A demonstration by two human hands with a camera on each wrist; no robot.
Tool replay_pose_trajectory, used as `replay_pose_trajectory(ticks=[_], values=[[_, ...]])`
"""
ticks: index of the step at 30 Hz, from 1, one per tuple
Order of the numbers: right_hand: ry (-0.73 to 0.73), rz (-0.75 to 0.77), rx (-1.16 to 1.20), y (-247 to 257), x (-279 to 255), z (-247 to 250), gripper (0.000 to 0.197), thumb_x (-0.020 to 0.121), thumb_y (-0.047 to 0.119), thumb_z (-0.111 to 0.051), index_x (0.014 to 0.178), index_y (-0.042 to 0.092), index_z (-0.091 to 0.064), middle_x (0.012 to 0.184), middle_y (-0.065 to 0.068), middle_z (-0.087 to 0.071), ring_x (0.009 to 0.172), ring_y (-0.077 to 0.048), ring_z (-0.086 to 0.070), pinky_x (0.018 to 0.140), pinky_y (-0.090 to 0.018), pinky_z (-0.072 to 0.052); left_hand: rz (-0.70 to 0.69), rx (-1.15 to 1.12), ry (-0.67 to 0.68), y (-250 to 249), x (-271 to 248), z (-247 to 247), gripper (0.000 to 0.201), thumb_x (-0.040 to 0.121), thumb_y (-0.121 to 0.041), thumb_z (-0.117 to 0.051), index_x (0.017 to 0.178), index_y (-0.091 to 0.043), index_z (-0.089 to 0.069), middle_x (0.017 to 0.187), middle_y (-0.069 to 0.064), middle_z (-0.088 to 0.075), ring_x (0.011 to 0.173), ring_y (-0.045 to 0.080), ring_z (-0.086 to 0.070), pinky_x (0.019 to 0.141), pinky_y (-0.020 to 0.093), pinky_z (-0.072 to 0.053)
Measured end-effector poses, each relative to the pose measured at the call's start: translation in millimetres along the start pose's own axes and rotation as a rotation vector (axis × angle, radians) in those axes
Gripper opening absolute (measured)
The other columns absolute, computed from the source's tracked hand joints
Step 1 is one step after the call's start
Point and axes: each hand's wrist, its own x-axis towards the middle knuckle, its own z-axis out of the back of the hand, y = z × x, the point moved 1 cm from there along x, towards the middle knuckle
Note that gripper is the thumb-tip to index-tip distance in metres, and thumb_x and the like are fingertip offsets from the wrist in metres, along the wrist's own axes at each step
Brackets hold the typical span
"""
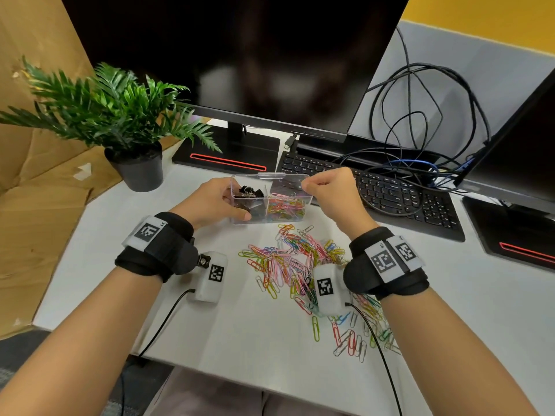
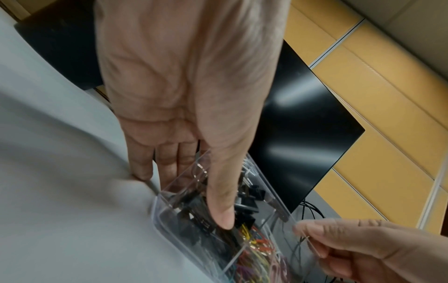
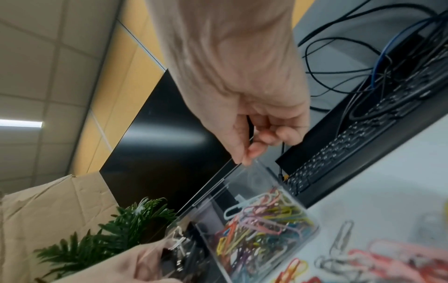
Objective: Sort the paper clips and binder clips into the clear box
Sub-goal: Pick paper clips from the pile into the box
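A clear box (image 1: 270, 222) with two compartments stands on the white desk. Black binder clips (image 1: 249, 192) fill its left compartment and coloured paper clips (image 1: 285, 207) its right one. My left hand (image 1: 237, 205) grips the box's left end, thumb on the front wall and fingers (image 2: 167, 172) on the side wall. My right hand (image 1: 304, 185) pinches the right corner of the clear lid (image 3: 213, 183), which is tilted up over the box. Many loose coloured paper clips (image 1: 294, 259) lie on the desk in front of the box.
A potted plant (image 1: 135, 163) stands left of the box. Behind it are a dark monitor (image 1: 240, 55) and a black keyboard (image 1: 390, 190) under tangled cables (image 1: 420, 115). Cardboard (image 1: 36, 205) lines the left side. A second monitor's base (image 1: 510, 229) sits at the right.
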Motion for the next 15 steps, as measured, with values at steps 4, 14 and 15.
replay_pose_trajectory(ticks=[4,14,15], values=[[-0.108,-0.024,-0.080,-4,0,11,0.020,0.086,0.000,-0.055,0.077,0.010,-0.070,0.071,0.005,-0.062,0.065,-0.011,-0.056,0.057,-0.023,-0.046,-0.007,-0.006,0.002,0,0,0,0.035,0.069,-0.016,-0.086,0.093,-0.018,-0.060,0.096,0.009,-0.072,0.093,0.028,-0.067,0.092,0.046,-0.051],[0.452,-0.076,-0.632,-4,-39,5,0.031,0.069,0.024,-0.085,0.091,0.007,-0.070,0.085,0.000,-0.059,0.068,-0.012,-0.055,0.051,-0.023,-0.041,0.000,0.001,0.000,1,0,0,0.041,0.069,-0.020,-0.086,0.100,-0.016,-0.061,0.099,0.009,-0.071,0.095,0.029,-0.066,0.094,0.049,-0.050],[0.458,-0.063,-0.637,-5,-41,1,0.034,0.068,0.024,-0.085,0.092,0.007,-0.070,0.089,-0.001,-0.059,0.072,-0.014,-0.057,0.054,-0.024,-0.043,-0.005,0.002,-0.002,0,0,0,0.040,0.069,-0.019,-0.086,0.100,-0.016,-0.061,0.099,0.009,-0.071,0.095,0.028,-0.066,0.094,0.049,-0.050]])
